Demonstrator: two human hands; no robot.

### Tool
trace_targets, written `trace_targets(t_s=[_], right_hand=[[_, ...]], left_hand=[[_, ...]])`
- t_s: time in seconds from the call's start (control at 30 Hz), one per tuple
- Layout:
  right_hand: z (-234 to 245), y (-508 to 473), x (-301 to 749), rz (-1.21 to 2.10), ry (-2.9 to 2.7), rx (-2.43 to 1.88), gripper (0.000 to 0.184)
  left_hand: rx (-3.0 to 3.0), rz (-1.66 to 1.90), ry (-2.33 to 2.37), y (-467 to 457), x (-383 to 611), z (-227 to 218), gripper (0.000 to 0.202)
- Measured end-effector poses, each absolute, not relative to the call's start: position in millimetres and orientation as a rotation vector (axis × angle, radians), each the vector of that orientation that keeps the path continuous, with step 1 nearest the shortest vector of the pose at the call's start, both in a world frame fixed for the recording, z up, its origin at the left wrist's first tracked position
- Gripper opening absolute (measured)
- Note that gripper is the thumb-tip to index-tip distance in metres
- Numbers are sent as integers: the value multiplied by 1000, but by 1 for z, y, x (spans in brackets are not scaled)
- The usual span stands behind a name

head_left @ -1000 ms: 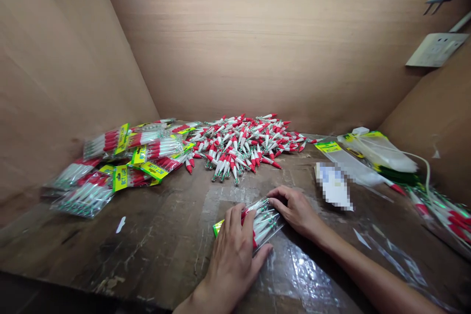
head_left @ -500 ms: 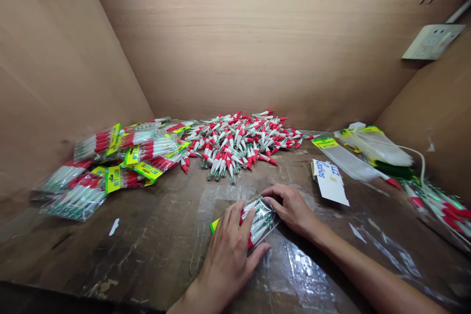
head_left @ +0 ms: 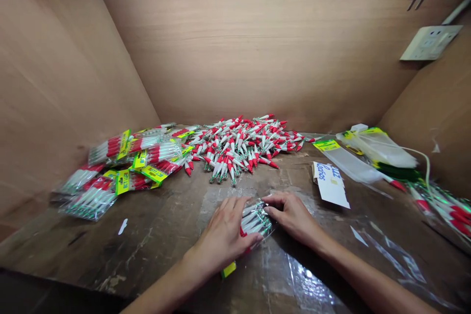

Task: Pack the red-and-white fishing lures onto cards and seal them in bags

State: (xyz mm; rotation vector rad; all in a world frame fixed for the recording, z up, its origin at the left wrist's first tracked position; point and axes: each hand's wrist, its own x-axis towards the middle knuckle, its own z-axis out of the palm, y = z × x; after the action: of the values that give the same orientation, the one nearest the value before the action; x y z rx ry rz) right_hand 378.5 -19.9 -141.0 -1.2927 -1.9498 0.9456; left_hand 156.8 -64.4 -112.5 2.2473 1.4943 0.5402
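Two bare hands meet on one clear plastic packet of red-and-white pointed sticks (head_left: pixel 256 218). It lies on the scuffed brown tabletop (head_left: pixel 154 235), near the middle and close to the person. The left hand (head_left: pixel 225 235) lies flat over the packet's near-left half, fingers spread and pressing down. The right hand (head_left: pixel 294 216) has its thumb and curled fingertips closed on the packet's far-right end.

The packet's long axis runs on a slant. Its yellow card header (head_left: pixel 228 270) (peeking out beneath the left wrist) is at the near left, and its clear end is at the far right. The sticks inside lie along the same line; which way their tips point cannot be told.

Judging by its look, the packet is light, with thin, glossy, slippery film. The sticks inside seem stiff and may slide or bunch. The two short ends, the header especially, seem the surest places to hold, since the film in the middle would crinkle.

Beyond the hands sits a heap of loose red-and-white sticks (head_left: pixel 239 144). At the far left lies a stack of filled packets with yellow headers (head_left: pixel 125 164). To the right are a white paper slip with blue handwriting (head_left: pixel 330 182) and flat empty clear bags (head_left: pixel 371 149).
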Motion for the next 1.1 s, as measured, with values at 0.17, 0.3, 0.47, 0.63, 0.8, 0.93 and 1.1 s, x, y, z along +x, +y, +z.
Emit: trace_targets(t_s=[0.17, 0.3, 0.47, 0.63, 0.8, 0.93, 1.1], right_hand=[[-145, -26, 377, 996, -1884, -1301, 30], [-150, -28, 376, 1084, -1792, -1285, 32], [-147, -22, 385, 1199, -1654, -1168, 29], [-143, -17, 392, 1161, -1644, -1168, 31], [-141, -13, 394, 1223, -1677, -1145, 30], [-137, -11, 396, 1257, -1728, -1138, 25], [-137, -11, 396, 1257, -1779, -1165, 23]], left_hand=[[2152, 409, 1456, -50, 155, -107, 74], [2095, 364, 1407, -39, 160, -105, 66], [2012, 466, 1364, -20, 173, -108, 44], [1880, 628, 1238, -11, 182, -117, 29], [1863, 721, 1219, -18, 179, -120, 23], [1872, 737, 1227, -22, 177, -118, 21], [1810, 725, 1248, -23, 174, -122, 27]])
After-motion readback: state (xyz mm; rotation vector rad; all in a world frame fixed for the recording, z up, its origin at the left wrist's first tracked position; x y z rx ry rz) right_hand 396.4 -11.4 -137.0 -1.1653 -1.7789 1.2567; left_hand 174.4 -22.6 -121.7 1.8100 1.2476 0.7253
